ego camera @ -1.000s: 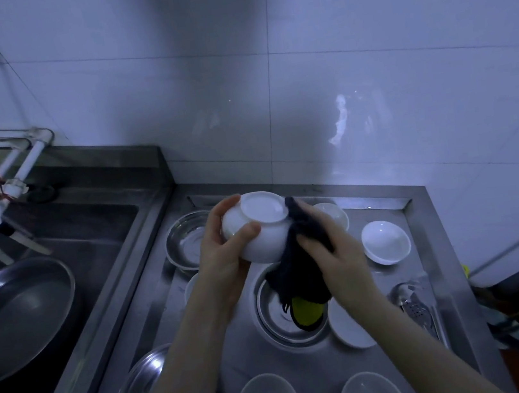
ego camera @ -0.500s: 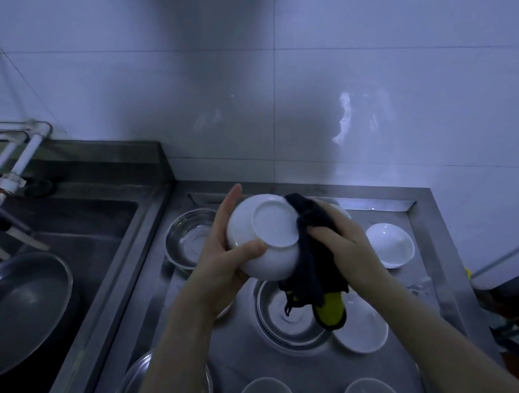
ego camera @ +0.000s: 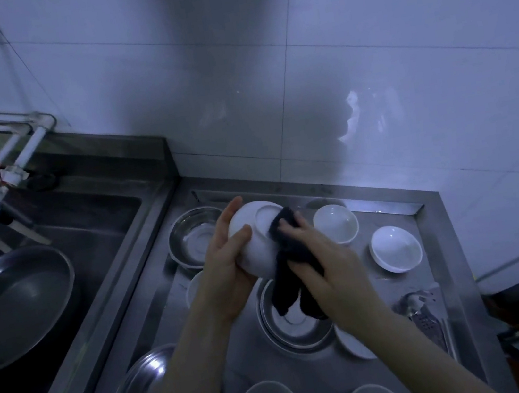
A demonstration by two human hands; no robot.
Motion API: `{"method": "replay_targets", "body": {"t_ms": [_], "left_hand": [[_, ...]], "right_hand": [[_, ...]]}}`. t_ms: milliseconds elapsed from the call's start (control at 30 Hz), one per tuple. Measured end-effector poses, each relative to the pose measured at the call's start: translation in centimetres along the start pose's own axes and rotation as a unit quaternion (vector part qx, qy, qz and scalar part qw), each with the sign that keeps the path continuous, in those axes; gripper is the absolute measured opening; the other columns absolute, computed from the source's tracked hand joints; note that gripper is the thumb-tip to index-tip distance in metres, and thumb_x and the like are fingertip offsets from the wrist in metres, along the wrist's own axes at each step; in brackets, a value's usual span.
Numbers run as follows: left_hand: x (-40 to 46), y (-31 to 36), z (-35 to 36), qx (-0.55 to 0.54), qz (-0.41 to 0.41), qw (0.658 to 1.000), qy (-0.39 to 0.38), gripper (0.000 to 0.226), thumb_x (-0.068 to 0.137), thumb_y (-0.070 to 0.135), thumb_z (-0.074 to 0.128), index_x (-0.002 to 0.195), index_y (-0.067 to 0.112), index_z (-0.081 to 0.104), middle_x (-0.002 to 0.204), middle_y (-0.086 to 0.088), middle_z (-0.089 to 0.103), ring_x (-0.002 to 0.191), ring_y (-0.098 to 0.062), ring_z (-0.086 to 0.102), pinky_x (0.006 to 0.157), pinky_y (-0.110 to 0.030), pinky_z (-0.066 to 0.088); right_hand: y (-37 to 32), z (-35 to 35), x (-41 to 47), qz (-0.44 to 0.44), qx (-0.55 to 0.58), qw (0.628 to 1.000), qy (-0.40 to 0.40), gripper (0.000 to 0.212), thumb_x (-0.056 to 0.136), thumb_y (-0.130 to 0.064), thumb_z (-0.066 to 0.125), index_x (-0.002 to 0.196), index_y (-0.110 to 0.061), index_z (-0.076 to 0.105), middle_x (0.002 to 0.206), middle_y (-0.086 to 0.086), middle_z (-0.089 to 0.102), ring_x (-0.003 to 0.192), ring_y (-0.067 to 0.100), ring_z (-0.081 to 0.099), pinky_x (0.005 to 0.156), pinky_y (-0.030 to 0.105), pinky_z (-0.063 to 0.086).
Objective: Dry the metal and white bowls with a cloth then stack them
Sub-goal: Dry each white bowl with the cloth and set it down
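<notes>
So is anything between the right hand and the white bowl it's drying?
Yes, the dark cloth lies between the right hand and the upturned white bowl, which the left hand holds.

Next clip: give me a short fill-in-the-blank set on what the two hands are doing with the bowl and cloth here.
1. The left hand grips a white bowl turned so that its ____ faces the camera.
2. The right hand presses a dark ____ against that bowl.
3. Directly below the hands, a ____ bowl sits on the steel counter.

Missing words: base; cloth; metal
</notes>
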State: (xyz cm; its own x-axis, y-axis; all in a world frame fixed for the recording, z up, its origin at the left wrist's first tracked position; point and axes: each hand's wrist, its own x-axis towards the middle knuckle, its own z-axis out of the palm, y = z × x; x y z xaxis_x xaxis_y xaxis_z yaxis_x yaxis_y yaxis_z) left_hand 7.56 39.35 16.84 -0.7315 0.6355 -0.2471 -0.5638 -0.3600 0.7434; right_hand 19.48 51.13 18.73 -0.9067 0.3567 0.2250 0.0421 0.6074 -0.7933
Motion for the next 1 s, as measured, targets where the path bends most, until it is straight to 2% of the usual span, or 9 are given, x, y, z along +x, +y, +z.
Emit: {"method": "replay_targets", "body": {"t_ms": [67,167,300,500,633,767,867,933,1000], "left_hand": [[-0.2,-0.2,0.1,-0.002,-0.015,1.000,-0.002,0.043,0.092,0.012,0.054,0.131,0.027,0.056,0.120,-0.014,0.069,0.105,-0.029,0.069,0.081,-0.038,0.060],[-0.4,-0.4,0.3,-0.020,-0.030,0.999,-0.012,0.044,0.088,0.015,0.059,0.130,0.025,0.057,0.124,-0.014,0.068,0.109,-0.029,0.068,0.086,-0.036,0.059],[-0.2,-0.2,0.1,-0.034,-0.005,0.999,-0.020,0.049,0.083,0.012,0.061,0.130,0.025,0.057,0.122,-0.014,0.069,0.107,-0.031,0.068,0.085,-0.040,0.059],[-0.5,-0.8,-0.2,-0.029,-0.031,0.999,-0.019,0.047,0.086,0.012,0.062,0.130,0.027,0.059,0.127,-0.016,0.066,0.109,-0.032,0.067,0.085,-0.039,0.058],[-0.5,-0.4,-0.2,-0.006,-0.027,0.999,-0.037,0.050,0.079,0.014,0.061,0.126,0.028,0.062,0.130,-0.014,0.064,0.108,-0.032,0.066,0.083,-0.041,0.058],[-0.5,0.8,0.3,0.018,-0.018,0.998,-0.055,0.045,0.085,0.023,0.066,0.128,0.035,0.060,0.127,-0.006,0.067,0.110,-0.029,0.067,0.083,-0.042,0.058],[-0.1,1.5,0.8,0.003,-0.020,1.000,-0.020,0.065,0.079,0.050,0.059,0.142,0.035,0.049,0.133,-0.009,0.063,0.118,-0.029,0.063,0.088,-0.044,0.058],[0.4,1.5,0.8,-0.012,-0.052,0.998,-0.022,0.062,0.092,0.056,0.042,0.150,0.033,0.038,0.139,-0.012,0.058,0.119,-0.029,0.063,0.086,-0.042,0.057],[0.5,1.2,0.6,-0.045,-0.076,0.996,-0.017,0.059,0.100,0.055,0.029,0.154,0.031,0.030,0.143,-0.014,0.053,0.120,-0.027,0.062,0.087,-0.040,0.055]], "right_hand": [[-0.5,0.9,-0.6,-0.027,-0.010,0.999,-0.024,0.051,0.089,-0.021,0.053,0.138,-0.034,0.048,0.143,-0.031,0.031,0.138,-0.008,0.028,0.111,0.013,0.025],[-1.0,0.9,1.1,-0.054,-0.022,0.997,-0.044,0.051,0.091,-0.022,0.049,0.142,-0.026,0.044,0.146,-0.024,0.034,0.139,-0.010,0.021,0.119,0.023,0.011],[-0.6,0.1,2.1,-0.014,-0.035,0.999,-0.011,0.051,0.091,-0.026,0.046,0.141,-0.028,0.045,0.134,-0.043,0.020,0.128,-0.029,0.011,0.114,0.010,0.003],[-0.3,0.8,-0.3,-0.073,-0.034,0.997,-0.013,0.048,0.090,-0.021,0.053,0.137,-0.027,0.051,0.140,-0.028,0.038,0.136,-0.009,0.031,0.117,0.028,0.025],[0.1,0.2,0.9,0.071,0.123,0.989,0.028,0.045,0.089,-0.026,0.049,0.129,-0.047,0.050,0.135,-0.031,0.049,0.130,-0.004,0.042,0.108,0.023,0.034],[0.5,-0.5,3.0,0.190,0.212,0.957,0.058,0.023,0.093,-0.019,0.054,0.105,-0.036,0.064,0.095,-0.016,0.067,0.098,0.009,0.061,0.082,0.019,0.045],[0.4,-1.1,4.0,0.120,0.106,0.987,-0.009,0.038,0.085,-0.029,0.049,0.121,-0.036,0.059,0.109,-0.023,0.062,0.103,-0.002,0.056,0.087,0.013,0.040],[0.0,-1.0,4.5,0.053,0.032,0.997,-0.053,0.049,0.084,-0.027,0.046,0.132,-0.037,0.052,0.127,-0.023,0.056,0.117,-0.007,0.047,0.100,0.010,0.034],[-0.4,-0.7,4.6,-0.035,-0.032,0.995,-0.088,0.048,0.086,-0.022,0.047,0.133,-0.032,0.053,0.140,-0.019,0.049,0.134,-0.004,0.035,0.114,0.024,0.027]]}}
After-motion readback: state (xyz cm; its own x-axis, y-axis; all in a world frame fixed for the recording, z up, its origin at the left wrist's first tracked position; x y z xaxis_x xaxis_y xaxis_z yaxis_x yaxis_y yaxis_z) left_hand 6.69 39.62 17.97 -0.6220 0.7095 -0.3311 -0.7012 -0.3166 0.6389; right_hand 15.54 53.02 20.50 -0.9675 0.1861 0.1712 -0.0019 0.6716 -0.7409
